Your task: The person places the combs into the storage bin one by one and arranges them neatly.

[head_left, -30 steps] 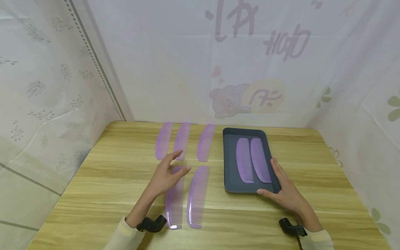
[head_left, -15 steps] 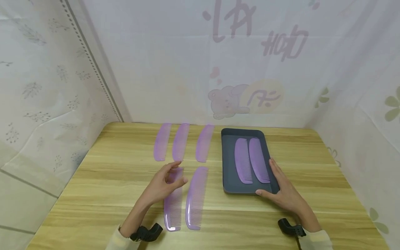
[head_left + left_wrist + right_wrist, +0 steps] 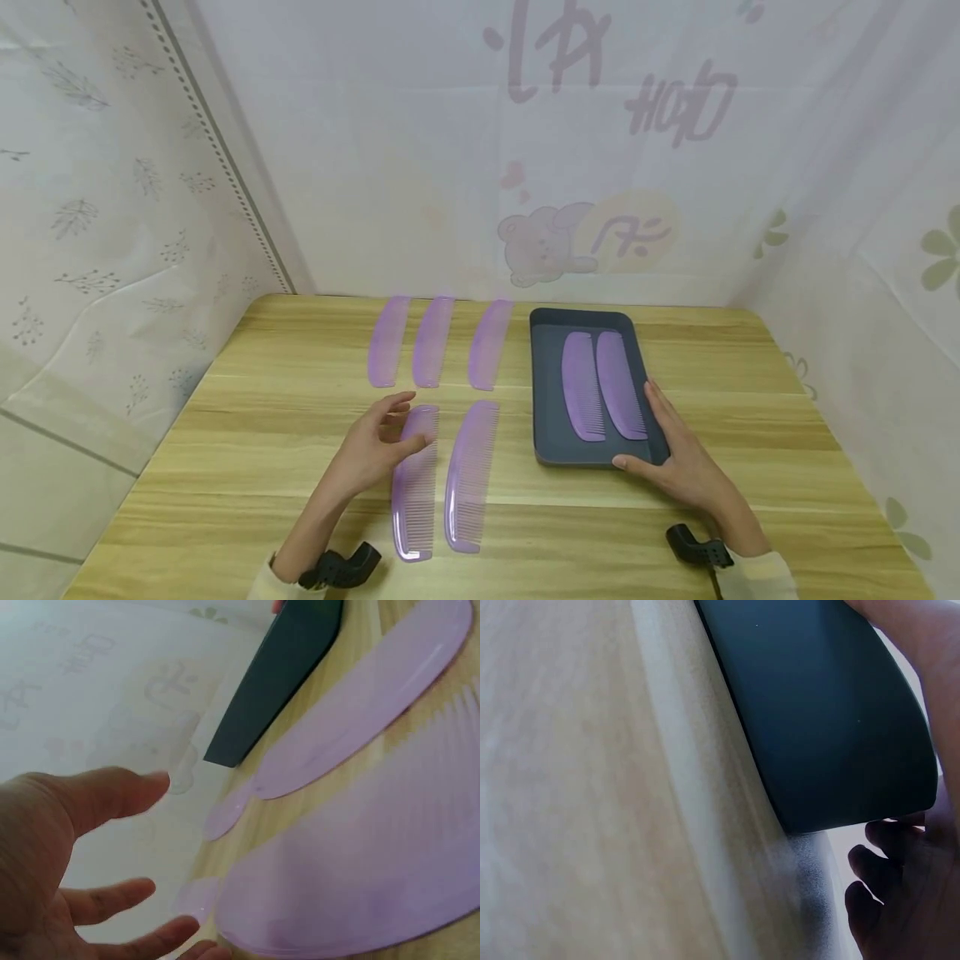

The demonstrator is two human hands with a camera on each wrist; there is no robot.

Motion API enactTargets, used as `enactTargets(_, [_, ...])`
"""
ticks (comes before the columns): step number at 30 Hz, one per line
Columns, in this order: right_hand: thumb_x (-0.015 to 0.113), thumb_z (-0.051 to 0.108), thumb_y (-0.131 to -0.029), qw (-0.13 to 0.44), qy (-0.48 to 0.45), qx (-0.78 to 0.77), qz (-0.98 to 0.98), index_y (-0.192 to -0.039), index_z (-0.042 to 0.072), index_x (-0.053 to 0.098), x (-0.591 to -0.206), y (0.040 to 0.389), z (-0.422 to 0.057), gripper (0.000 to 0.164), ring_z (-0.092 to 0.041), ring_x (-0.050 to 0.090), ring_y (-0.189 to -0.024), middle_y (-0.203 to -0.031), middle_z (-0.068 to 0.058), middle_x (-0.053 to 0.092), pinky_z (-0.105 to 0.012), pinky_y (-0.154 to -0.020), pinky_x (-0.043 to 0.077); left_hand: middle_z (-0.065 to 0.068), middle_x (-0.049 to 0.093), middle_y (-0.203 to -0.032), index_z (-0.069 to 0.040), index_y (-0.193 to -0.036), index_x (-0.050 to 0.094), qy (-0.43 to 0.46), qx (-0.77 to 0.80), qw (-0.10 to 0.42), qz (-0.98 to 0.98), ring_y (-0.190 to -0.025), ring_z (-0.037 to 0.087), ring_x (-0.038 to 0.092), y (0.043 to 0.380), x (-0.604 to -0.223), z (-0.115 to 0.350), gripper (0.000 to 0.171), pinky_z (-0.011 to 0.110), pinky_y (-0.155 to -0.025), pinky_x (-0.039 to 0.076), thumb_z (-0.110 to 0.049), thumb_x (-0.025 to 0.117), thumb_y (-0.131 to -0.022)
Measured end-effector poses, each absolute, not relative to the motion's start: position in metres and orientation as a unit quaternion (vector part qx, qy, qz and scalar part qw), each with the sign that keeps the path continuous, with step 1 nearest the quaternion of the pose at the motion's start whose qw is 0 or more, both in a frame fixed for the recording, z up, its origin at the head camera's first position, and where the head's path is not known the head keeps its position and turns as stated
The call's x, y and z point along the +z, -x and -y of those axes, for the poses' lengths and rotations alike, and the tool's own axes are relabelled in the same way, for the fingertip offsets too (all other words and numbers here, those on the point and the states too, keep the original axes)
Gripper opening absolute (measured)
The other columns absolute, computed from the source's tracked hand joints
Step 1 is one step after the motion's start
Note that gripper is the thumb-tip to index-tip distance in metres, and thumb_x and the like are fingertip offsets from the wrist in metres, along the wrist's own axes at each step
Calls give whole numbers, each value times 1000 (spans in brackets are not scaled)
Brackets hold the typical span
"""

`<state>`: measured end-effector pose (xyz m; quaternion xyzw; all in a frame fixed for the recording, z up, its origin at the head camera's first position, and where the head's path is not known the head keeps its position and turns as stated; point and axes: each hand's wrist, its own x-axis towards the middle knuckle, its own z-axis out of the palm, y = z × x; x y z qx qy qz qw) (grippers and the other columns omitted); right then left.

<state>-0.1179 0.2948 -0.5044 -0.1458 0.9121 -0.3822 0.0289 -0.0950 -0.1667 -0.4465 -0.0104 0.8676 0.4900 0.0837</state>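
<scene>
1. We took our clock from the middle of the wood-grained surface (image 3: 585, 525) in the head view; the left hand (image 3: 367, 446) was at nine o'clock, its thumb and fingers spread apart.
2. That hand hung over the twelve o'clock end of a purple comb (image 3: 412, 508), which lay at eight o'clock. In the left wrist view we saw the thumb clear of it, but could not tell whether the lower fingers touched it.
3. At six o'clock, just beside that one, we saw a second comb (image 3: 468, 496).
4. Beyond these we had a row of three: a third comb (image 3: 386, 346) at half past ten, a fourth comb (image 3: 432, 343) at eleven and a fifth comb (image 3: 488, 348) at twelve.
5. At two o'clock we saw a dark grey tray (image 3: 551, 417) with a sixth comb (image 3: 581, 383) and a seventh comb (image 3: 618, 379) side by side in it, teeth towards three o'clock.
6. The right hand (image 3: 686, 467) was at the tray's five o'clock corner, fingers spread from the thumb, which lay at the six o'clock wall while the fingers rested along the three o'clock wall.
7. At twelve o'clock, behind everything, we saw a pale curtain (image 3: 390, 167) with a printed bear (image 3: 536, 242).
</scene>
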Motion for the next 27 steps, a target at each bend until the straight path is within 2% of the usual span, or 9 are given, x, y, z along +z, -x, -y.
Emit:
enactTargets(4, [85, 41, -84, 28, 146, -383, -912, -166, 23, 0, -505, 119, -294, 119, -45, 5, -158, -174, -9, -1, -80, -114, 20, 24, 55, -144, -7, -151, 47, 33, 478, 88, -873, -129, 40, 56, 91, -446, 170, 78, 55, -102, 52, -30, 83, -87])
enactTargets(8, [84, 40, -84, 29, 148, -384, -911, -166, 23, 0, -504, 119, -293, 119, -45, 4, -158, -174, -8, -2, -80, -113, 19, 25, 57, -136, -3, -150, 47, 58, 484, 99, -867, -116, 35, 61, 88, -448, 167, 84, 45, -87, 59, -22, 89, -80])
enactTargets(11, [84, 39, -84, 31, 149, -387, -909, -166, 22, 0, -503, 118, -294, 119, -46, 3, -158, -174, -9, -2, -81, -113, 18, 23, 55, -132, -2, -149, 48, 63, 477, 96, -872, -109, 32, 61, 88, -453, 160, 89, 37, -76, 60, -12, 93, -72])
enactTargets(15, [84, 38, -85, 31, 149, -389, -909, -166, 21, -1, -503, 118, -296, 119, -46, 3, -158, -174, -10, -3, -81, -113, 18, 19, 53, -128, -5, -147, 51, 54, 437, 85, -894, -103, 30, 59, 88, -457, 151, 95, 36, -74, 58, -5, 96, -63])
enactTargets(20, [84, 38, -85, 32, 150, -387, -909, -166, 22, -1, -504, 118, -296, 119, -47, 3, -158, -174, -10, -3, -82, -112, 18, 16, 55, -125, -7, -145, 55, 46, 389, 72, -917, -92, 25, 58, 87, -459, 147, 95, 33, -70, 54, -3, 96, -60])
enactTargets(27, [83, 40, -85, 36, 149, -385, -910, -166, 22, -2, -503, 117, -294, 119, -48, 3, -158, -174, -9, -4, -82, -111, 19, 13, 58, -119, -9, -144, 56, 45, 350, 63, -934, -89, 22, 58, 83, -457, 146, 95, 30, -69, 47, -10, 97, -59])
